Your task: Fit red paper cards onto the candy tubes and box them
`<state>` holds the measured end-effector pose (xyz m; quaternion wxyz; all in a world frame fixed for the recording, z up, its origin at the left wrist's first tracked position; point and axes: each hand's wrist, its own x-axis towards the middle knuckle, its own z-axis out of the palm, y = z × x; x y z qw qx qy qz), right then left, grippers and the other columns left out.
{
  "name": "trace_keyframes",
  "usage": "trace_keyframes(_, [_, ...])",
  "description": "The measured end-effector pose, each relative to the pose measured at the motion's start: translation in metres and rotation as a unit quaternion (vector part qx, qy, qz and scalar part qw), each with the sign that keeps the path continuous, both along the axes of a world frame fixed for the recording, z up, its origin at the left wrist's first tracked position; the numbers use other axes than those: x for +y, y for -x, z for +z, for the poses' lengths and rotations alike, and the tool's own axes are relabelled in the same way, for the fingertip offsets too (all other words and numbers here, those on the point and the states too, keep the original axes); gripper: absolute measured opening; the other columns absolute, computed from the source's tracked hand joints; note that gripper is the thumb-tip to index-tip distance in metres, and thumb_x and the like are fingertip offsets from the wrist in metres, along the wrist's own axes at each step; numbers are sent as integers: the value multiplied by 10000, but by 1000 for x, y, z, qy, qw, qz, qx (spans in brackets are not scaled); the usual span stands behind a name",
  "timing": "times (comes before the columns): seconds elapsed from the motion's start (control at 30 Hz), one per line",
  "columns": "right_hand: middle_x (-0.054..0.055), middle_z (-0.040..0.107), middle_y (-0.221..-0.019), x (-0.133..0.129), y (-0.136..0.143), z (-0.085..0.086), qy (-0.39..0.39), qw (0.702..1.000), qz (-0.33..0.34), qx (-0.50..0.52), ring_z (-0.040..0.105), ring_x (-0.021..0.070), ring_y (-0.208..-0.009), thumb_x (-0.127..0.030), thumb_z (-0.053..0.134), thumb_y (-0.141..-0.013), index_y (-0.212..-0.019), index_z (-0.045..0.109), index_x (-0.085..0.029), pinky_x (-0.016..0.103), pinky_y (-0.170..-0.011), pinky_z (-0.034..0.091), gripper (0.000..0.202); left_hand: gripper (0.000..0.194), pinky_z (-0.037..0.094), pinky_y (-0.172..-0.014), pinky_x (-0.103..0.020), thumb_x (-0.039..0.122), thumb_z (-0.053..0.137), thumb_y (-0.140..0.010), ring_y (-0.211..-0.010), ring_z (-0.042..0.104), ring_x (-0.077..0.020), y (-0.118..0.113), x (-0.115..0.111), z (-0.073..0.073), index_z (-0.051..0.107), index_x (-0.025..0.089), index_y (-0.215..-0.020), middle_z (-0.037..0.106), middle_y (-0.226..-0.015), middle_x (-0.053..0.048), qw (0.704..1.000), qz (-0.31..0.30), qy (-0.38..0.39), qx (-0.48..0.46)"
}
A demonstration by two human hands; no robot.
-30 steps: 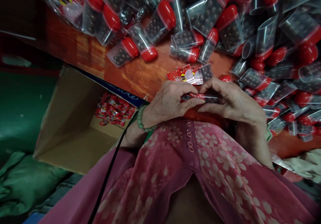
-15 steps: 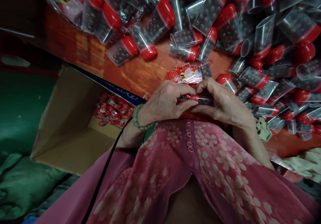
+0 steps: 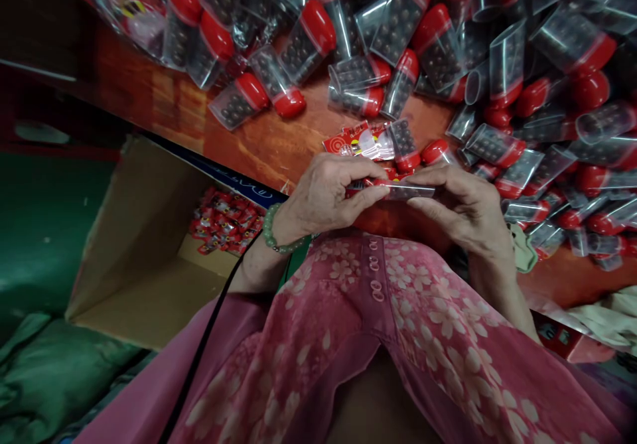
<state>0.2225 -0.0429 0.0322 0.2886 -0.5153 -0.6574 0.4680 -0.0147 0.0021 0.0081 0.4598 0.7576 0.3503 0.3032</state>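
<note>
Tabletop (image 3: 259,148): reddish wood; its left edge slants down toward the left wrist. A bare strip lies between that edge and the loose tubes, left of the hands.
Heap of tubes (image 3: 495,144): clear, red-ended, many filled with dark balls; it crowds the far side and the right, close beyond the right hand.
Garment (image 3: 298,338): pink floral, bordering the work from below.
Carton (image 3: 124,258): open beside the table's left edge, red packets (image 3: 226,222) in one corner, bare cardboard around them.
Right hand (image 3: 465,212): shifted rightward since half a second ago; thumb and fingers now part widely around the held tube's right end, a fingertip seemingly touching it.
Left hand (image 3: 326,195): nearly where it was, thumb and fingers pinched on the tube's left part.
Held tube (image 3: 411,192): lying level between the hands, above the table's near side; more of its clear end shows than before.
Printed card (image 3: 355,140): red, flat just beyond the left hand.
Neighbouring tube (image 3: 403,142): beside the card, its red end now uncovered by the right hand.
Bracelet (image 3: 269,225): green beads, left wrist.
</note>
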Motion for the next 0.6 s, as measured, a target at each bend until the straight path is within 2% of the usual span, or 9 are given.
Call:
trace_keyframes(0.07, [29,783,-1031,-3,2,0,-46,999,-12,-3,732,196,-932,-309,724,-916,-1062,764,-278,364,-872,595,155,227,533,-694,-244,338,664,-929,-711,708,-134,-3,0,0,770,138,-925,787,-825,-57,1000,5,-8,4])
trace_keyframes(0.13, [25,787,-1007,-6,5,-1,-54,998,-35,6,736,193,-918,-306,743,-897,-1030,766,-274,362,-867,604,139,236,548,-725,-265,366,670,-929,-729,715,-145,-4,1,2,772,153,-913,787,-826,-52,1000,3,-5,5])
trace_keyframes(0.23, [6,779,-904,-10,10,-4,49,991,-108,56,733,170,-786,-359,784,-857,-1006,749,-266,333,-764,625,179,312,579,-829,-319,490,727,-883,-857,742,-190,-4,0,4,776,200,-987,796,-924,-57,999,37,31,1])
trace_keyframes(0.3, [-8,770,-838,-11,16,-8,141,968,-163,125,726,157,-687,-418,803,-831,-1010,728,-262,315,-679,634,250,533,573,-939,-353,602,791,-789,-1020,735,-227,-2,-3,3,731,240,-1175,779,-1116,-73,990,123,60,-45])
trace_keyframes(0.37, [-18,768,-805,-11,22,-13,194,937,-204,205,733,153,-642,-449,833,-794,-1009,710,-254,299,-634,641,315,748,553,-1016,-366,681,804,-727,-1153,702,-244,0,-10,0,623,300,-1344,709,-1315,-73,963,210,97,-137])
trace_keyframes(0.43, [-26,773,-794,-10,29,-17,205,914,-222,271,753,149,-647,-427,861,-768,-1004,705,-242,274,-627,647,338,786,560,-1010,-362,718,781,-729,-1171,700,-235,0,-19,-6,569,325,-1375,677,-1368,-75,932,240,161,-219])
trace_keyframes(0.53, [-35,781,-769,-6,40,-23,205,894,-211,337,777,140,-662,-373,863,-783,-1011,701,-232,234,-635,647,313,664,587,-935,-343,693,799,-725,-1029,743,-208,-7,-31,-12,620,251,-1187,752,-1150,-86,891,225,292,-263])
trace_keyframes(0.6, [-32,790,-771,-2,47,-24,211,887,-200,358,791,144,-686,-367,857,-793,-1016,689,-230,227,-655,651,311,574,588,-914,-336,664,807,-731,-977,745,-196,-15,-35,-11,620,228,-1054,764,-1027,-68,864,236,344,-283])
